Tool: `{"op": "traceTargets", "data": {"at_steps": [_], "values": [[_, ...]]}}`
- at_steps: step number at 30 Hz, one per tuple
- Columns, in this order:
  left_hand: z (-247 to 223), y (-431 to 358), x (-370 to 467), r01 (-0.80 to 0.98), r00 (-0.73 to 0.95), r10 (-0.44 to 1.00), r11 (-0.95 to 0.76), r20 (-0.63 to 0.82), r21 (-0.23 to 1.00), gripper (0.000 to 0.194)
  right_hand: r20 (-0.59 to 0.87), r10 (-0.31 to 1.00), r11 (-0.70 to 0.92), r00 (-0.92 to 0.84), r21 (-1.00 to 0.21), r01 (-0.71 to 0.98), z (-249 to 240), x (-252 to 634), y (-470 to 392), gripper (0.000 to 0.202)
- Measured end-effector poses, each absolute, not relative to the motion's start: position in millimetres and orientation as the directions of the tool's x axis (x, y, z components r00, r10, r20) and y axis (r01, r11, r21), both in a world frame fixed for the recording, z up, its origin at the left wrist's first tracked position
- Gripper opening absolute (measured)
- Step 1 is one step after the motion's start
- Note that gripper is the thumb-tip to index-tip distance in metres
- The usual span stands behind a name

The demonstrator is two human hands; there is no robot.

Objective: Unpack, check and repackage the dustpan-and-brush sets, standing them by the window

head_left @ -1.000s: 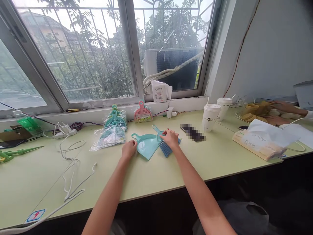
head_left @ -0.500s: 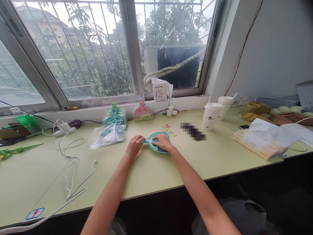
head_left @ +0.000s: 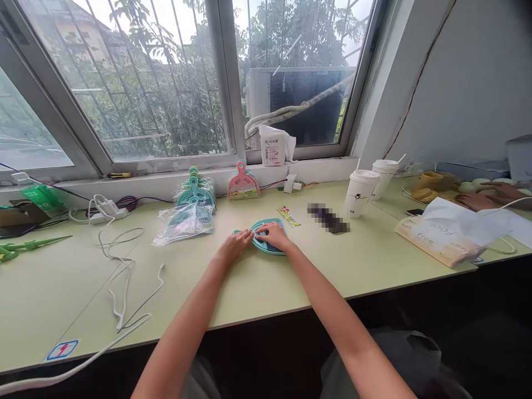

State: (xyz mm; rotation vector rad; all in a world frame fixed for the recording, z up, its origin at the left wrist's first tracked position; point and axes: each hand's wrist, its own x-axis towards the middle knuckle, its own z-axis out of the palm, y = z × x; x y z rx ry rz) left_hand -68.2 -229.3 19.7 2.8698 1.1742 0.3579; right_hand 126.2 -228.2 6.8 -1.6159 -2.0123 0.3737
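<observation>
Teal dustpan set (head_left: 270, 251) is lying flat on the table (head_left: 249, 293) beneath both hands, near a printed card (head_left: 289, 216). Our left hand (head_left: 235, 245) is partly covering its handle, fingers together; whether we are gripping, we cannot tell. Our right hand (head_left: 275, 235) is touching its top, thumb and fingers parted.

Teal dustpan (head_left: 267, 252) flat, blue-bristled brush (head_left: 275, 249) inside

The head-worn camera looks forward and down across the table (head_left: 257, 291) toward the window (head_left: 228, 77).
</observation>
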Motion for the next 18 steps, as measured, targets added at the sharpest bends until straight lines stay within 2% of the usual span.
{"op": "traceTargets", "data": {"at_steps": [3,6,8,10,12,13,14,15,16,18], "values": [[20.7,-231.2,-66.6,0.713,0.659,0.736,-0.677,0.155,0.18,0.056,0.226,0.961,0.252,-0.157,-0.495,0.832,8.0,126.1,-229.7,0.024],[17.9,-230.7,-66.7,0.717,0.652,0.74,-0.673,0.167,0.182,0.05,0.229,0.961,0.248,-0.157,-0.453,0.856,12.0,124.7,-232.6,0.024],[15.4,-229.1,-67.0,0.705,0.635,0.727,-0.684,0.262,0.187,0.046,0.255,0.956,0.242,-0.142,-0.419,0.875,16.1,123.5,-235.2,0.023],[14.6,-227.9,-65.8,0.701,0.525,0.724,-0.666,0.447,0.255,0.044,0.293,0.952,0.214,-0.091,-0.42,0.882,20.8,121.9,-238.2,0.021],[15.9,-228.6,-61.4,0.65,0.281,0.754,-0.604,0.593,0.46,0.049,0.327,0.945,0.143,0.022,-0.472,0.87,25.5,119.1,-241.3,0.021],[16.9,-229.9,-58.0,0.566,0.169,0.804,-0.553,0.571,0.612,0.053,0.341,0.935,0.097,0.095,-0.503,0.859,27.5,117.2,-242.6,0.023],[17.7,-231.7,-54.1,0.437,0.128,0.869,-0.482,0.478,0.759,0.056,0.358,0.919,0.055,0.165,-0.53,0.846,29.3,115.4,-243.4,0.025],[18.2,-233.8,-50.0,0.292,0.169,0.923,-0.382,0.346,0.877,0.058,0.377,0.9,0.029,0.218,-0.551,0.834,30.7,114.0,-243.4,0.027],[18.3,-236.0,-46.2,0.168,0.262,0.941,-0.261,0.212,0.951,0.06,0.395,0.887,0.029,0.239,-0.565,0.825,31.7,113.6,-242.6,0.028],[17.5,-238.7,-41.2,0.033,0.416,0.908,-0.06,0.04,0.998,0.063,0.406,0.893,0.094,0.197,-0.595,0.798,32.1,117.8,-238.0,0.03]]}}
